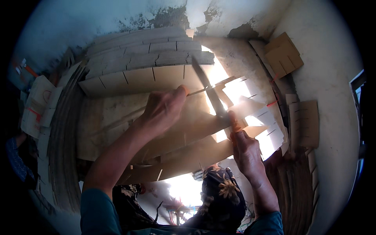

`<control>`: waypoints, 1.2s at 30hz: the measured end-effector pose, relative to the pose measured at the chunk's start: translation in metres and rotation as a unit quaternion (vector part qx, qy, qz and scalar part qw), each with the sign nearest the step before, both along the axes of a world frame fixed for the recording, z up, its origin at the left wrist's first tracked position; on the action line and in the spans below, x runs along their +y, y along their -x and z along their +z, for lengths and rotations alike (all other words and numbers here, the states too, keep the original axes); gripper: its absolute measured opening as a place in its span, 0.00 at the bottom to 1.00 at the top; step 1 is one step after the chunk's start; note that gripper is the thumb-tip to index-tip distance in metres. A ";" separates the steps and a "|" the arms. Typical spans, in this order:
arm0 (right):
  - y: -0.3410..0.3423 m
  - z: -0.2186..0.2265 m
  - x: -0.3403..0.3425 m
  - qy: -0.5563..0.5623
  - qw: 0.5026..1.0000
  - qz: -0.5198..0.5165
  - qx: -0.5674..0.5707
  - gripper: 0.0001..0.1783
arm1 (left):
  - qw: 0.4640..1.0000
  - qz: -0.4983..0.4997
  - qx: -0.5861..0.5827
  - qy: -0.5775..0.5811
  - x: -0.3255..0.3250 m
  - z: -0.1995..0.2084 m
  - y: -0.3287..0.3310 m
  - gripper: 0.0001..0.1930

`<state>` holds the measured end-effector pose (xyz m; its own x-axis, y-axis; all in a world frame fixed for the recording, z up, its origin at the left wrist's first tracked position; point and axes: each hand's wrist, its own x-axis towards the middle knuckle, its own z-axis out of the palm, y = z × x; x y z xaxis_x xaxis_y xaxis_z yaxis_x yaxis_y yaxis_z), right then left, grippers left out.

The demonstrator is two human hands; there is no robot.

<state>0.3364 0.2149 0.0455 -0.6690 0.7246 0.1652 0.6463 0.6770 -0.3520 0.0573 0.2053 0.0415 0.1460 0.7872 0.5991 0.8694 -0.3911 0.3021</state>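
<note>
My right hand (246, 149) is closed round the handle end of a long dark-bladed knife (213, 98), its blade pointing up and away to the left. My left hand (165, 109) is closed in a pinch on a thin brown strip (197, 91), which crosses the blade; whether the two touch I cannot tell. Slotted cardboard sheets (184, 137) lie below both hands, the near one reaching over my lap. Several slotted pieces (260, 117) fan out beside my right hand in bright sunlight. The knife's handle is mostly hidden by my fingers.
Stacked slotted cardboard (145, 58) stands along the back wall. More cardboard stacks rise at the left (64, 145) and the right (293, 188). Brown slotted pieces (284, 55) lean at the far right. A patterned blue cloth (19, 164) shows at the left edge.
</note>
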 end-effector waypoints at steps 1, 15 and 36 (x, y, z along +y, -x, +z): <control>-0.002 0.001 -0.001 -0.007 1.000 0.020 -0.005 0.48 | 1.000 0.003 0.005 0.005 -0.004 -0.003 0.003 0.08; -0.051 -0.006 0.022 -0.076 0.983 -0.139 0.092 0.34 | 0.986 0.059 -0.084 0.128 -0.105 0.012 0.016 0.23; -0.144 -0.010 0.022 -0.206 0.969 -0.127 0.060 0.29 | 0.957 0.127 -0.051 0.255 -0.164 -0.040 -0.003 0.15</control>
